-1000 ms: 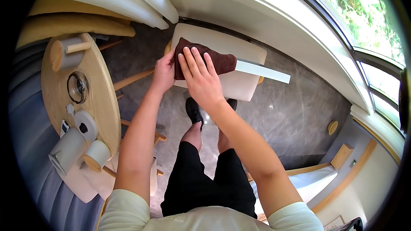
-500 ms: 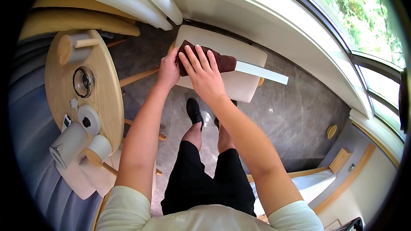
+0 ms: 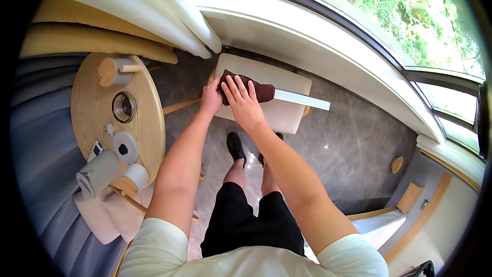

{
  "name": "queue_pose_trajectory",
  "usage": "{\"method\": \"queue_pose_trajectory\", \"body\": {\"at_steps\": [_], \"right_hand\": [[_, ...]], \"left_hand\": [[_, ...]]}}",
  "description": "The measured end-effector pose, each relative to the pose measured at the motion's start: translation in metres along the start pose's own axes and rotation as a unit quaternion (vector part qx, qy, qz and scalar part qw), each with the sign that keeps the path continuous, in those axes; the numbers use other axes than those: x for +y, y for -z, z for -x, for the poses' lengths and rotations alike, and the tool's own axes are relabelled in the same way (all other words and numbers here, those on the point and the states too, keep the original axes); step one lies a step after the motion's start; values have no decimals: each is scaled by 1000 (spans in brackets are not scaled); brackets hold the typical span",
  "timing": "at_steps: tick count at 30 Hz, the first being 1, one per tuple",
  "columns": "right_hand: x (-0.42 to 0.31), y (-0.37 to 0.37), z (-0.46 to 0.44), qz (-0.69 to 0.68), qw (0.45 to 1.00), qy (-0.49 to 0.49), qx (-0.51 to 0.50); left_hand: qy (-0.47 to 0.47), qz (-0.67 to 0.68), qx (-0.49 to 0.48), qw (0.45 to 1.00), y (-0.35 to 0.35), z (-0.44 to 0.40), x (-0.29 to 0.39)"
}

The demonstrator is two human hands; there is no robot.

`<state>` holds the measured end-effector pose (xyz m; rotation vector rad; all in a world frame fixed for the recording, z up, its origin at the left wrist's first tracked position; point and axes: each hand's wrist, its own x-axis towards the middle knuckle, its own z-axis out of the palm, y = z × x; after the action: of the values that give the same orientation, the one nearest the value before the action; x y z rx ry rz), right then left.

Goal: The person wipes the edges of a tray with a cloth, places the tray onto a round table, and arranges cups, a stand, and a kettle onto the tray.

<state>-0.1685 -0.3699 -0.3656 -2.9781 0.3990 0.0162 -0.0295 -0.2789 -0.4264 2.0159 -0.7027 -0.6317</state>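
Observation:
A dark brown cloth (image 3: 264, 93) is wrapped around part of a long white flat strip (image 3: 307, 100), whose bare end sticks out to the right over a cream cushioned seat (image 3: 284, 118). My left hand (image 3: 211, 97) grips the left end of the cloth, its fingers partly hidden behind it. My right hand (image 3: 243, 101) lies flat on top of the cloth with the fingers stretched out. The left end of the strip is hidden by cloth and hand.
At the left, a round wooden table (image 3: 87, 100) holds a wood-handled grey pot (image 3: 122, 72), a glass vessel (image 3: 124, 107), a white round item (image 3: 126, 147) and canisters. A white curtain (image 3: 138, 5) hangs behind; a window is at upper right.
The view has shifted, so table and seat appear lower and more window shows. Both hands stay on the cloth, which still covers the strip's left part.

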Motion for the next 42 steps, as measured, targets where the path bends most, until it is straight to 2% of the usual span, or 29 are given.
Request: {"method": "queue_pose_trajectory", "body": {"at_steps": [3,9,24,30,34,36,39,42], "right_hand": [[-1,-1,2,-11,1000,-1,-1],[-8,0,12,-25,1000,-9,-8],[9,6,27,-3,1000,2,-8],[20,8,33,61,998,27,-20],[20,10,33,54,998,27,-20],[17,8,32,32,999,19,-5],[15,1,29,7,1000,10,27],[9,-9,24,-9,999,4,48]], "left_hand": [[23,-61,-16,998,0,-1,-4],[-29,-19,-12,999,4,8,-6],[-22,-66,-12,997,2,14,-8],[-28,-36,-21,999,3,14,-2],[-39,-36,-11,999,2,14,-6],[-34,-41,-13,999,2,15,-7],[-93,-31,14,995,-1,15,-5],[-90,-30,13,995,-1,20,-1]]}}
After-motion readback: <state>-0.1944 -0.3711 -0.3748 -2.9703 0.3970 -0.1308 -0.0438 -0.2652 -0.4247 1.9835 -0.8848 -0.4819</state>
